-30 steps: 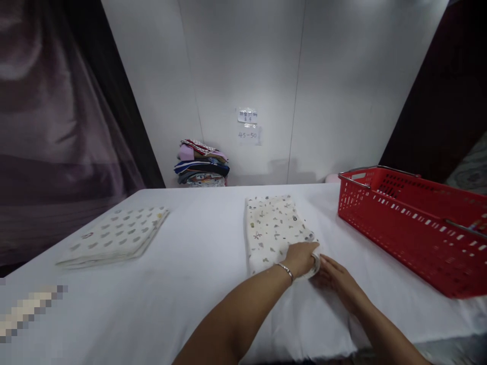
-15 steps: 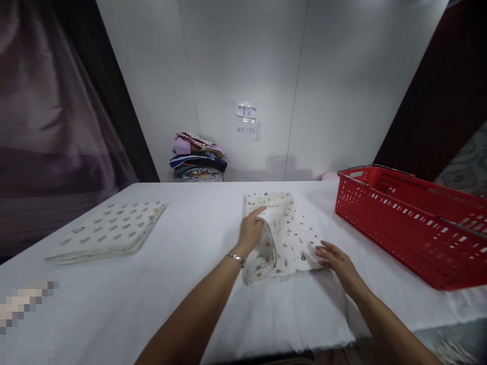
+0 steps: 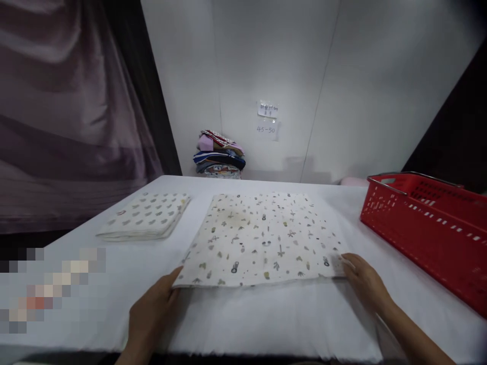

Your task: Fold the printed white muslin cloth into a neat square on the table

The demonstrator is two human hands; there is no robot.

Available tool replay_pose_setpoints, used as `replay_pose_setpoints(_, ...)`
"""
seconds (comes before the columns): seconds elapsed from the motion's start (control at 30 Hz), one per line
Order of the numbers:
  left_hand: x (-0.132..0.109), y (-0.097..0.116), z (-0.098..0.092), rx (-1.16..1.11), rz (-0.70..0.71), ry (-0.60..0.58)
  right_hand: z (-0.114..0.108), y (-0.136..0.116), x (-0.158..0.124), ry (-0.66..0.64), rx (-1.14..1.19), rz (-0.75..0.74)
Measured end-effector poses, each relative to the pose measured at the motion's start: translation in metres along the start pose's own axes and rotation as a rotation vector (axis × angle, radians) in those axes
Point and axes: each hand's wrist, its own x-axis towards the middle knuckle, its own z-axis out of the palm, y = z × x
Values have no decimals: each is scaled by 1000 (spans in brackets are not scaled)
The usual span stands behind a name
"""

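A white cloth (image 3: 258, 241) with small grey and olive prints is spread as a wide rectangle in the middle of the table. My left hand (image 3: 150, 309) pinches its near left corner, the fingers partly hidden beneath the edge. At the near right corner, my right hand (image 3: 367, 284) has the hem between thumb and fingers. The near edge of the cloth looks slightly lifted between the hands. To the left lies a folded white cloth (image 3: 146, 215) with grey heart-like prints, touched by neither hand.
A red plastic basket (image 3: 426, 228) with metal handles stands on the right of the white-covered table (image 3: 274, 319). Folded textiles (image 3: 220, 157) are stacked against the back wall, left of paper labels (image 3: 267, 121). A mauve curtain (image 3: 76, 111) hangs at the left. A blurred patch covers the lower left.
The printed cloth has gone from folded over to opened out flat and wide. My left hand has moved left and nearer to the left corner. The view has shifted left.
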Motion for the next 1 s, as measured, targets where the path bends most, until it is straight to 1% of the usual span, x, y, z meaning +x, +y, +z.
replay_pose_setpoints(0.07,-7,-1,1,66,4,-87,-3,13,0,-48,-148,-89)
replay_pose_setpoints(0.1,-8,1,1,94,-4,-121,-3,20,-1,-72,-192,-107)
replay_pose_setpoints(0.23,-8,3,1,129,0,-150,-2,47,-8,-162,-251,-101)
replay_pose_setpoints(0.3,-7,-1,3,139,21,-128,-1,56,-11,-190,-268,-127)
replay_pose_setpoints(0.37,-6,-6,8,146,74,-74,0,60,-11,-194,-291,-170)
replay_pose_setpoints(0.47,-3,-12,14,125,235,6,0,63,-7,-206,-334,-220)
replay_pose_setpoints(0.53,-2,-14,16,95,343,10,0,63,-1,-239,-365,-247)
replay_pose_setpoints(0.6,-1,-14,17,68,420,-12,-1,64,7,-279,-390,-277)
replay_pose_setpoints(0.67,1,-14,17,55,464,-17,-3,64,15,-316,-404,-312)
replay_pose_setpoints(0.73,4,-14,17,44,487,21,-6,64,22,-334,-410,-340)
replay_pose_setpoints(0.83,11,-13,15,0,544,122,-8,69,27,-290,-380,-381)
replay_pose_setpoints(0.93,17,-11,13,-55,629,221,-7,79,28,-193,-310,-433)
replay_pose_setpoints(1.0,21,-9,11,-91,638,253,-7,83,31,-113,-246,-430)
